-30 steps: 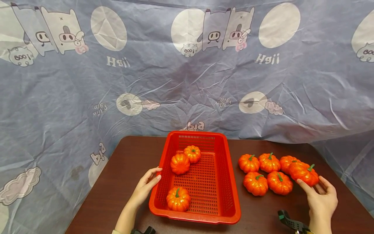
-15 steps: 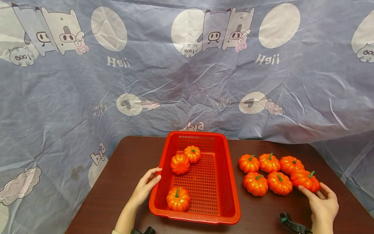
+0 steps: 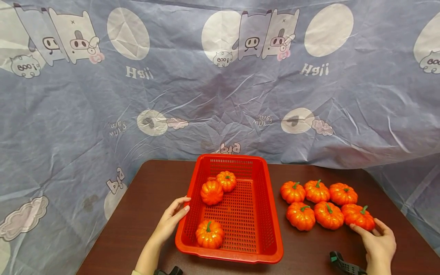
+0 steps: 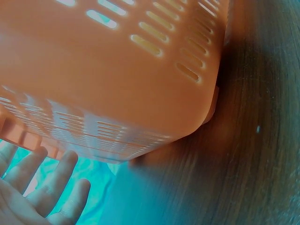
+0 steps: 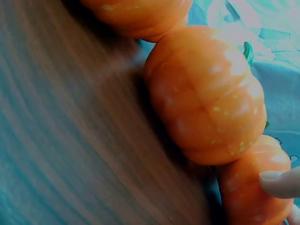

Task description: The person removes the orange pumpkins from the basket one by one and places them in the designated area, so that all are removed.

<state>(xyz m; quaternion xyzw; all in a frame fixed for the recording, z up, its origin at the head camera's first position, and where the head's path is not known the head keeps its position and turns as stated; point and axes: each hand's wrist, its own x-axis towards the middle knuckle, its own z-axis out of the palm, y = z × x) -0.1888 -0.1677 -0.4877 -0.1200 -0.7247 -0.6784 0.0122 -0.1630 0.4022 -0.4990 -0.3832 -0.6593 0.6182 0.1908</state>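
My right hand (image 3: 379, 242) grips a small orange pumpkin (image 3: 358, 216) with a green stem, thumb at its near side and fingers at its right. That pumpkin sits at the right end of the front row; in the right wrist view the thumb (image 5: 281, 183) lies against it. Fingertips of my left hand (image 3: 168, 221) touch the left rim of a red plastic basket (image 3: 274, 214). Seen from the left wrist, the left fingers (image 4: 61, 173) are extended under the basket's rim. Inside the basket lie three pumpkins, one near the front (image 3: 209, 235) and two farther back (image 3: 212, 193).
Several more pumpkins (image 3: 329, 215) stand in two rows on the dark brown table (image 3: 165, 179), right of the basket. A printed grey-blue cloth (image 3: 220, 95) hangs behind the table. Dark straps (image 3: 345, 263) are at both wrists.
My right hand has lowered the pumpkin from over the back row's right end to the right end of the front row. The left hand and basket have stayed in place.
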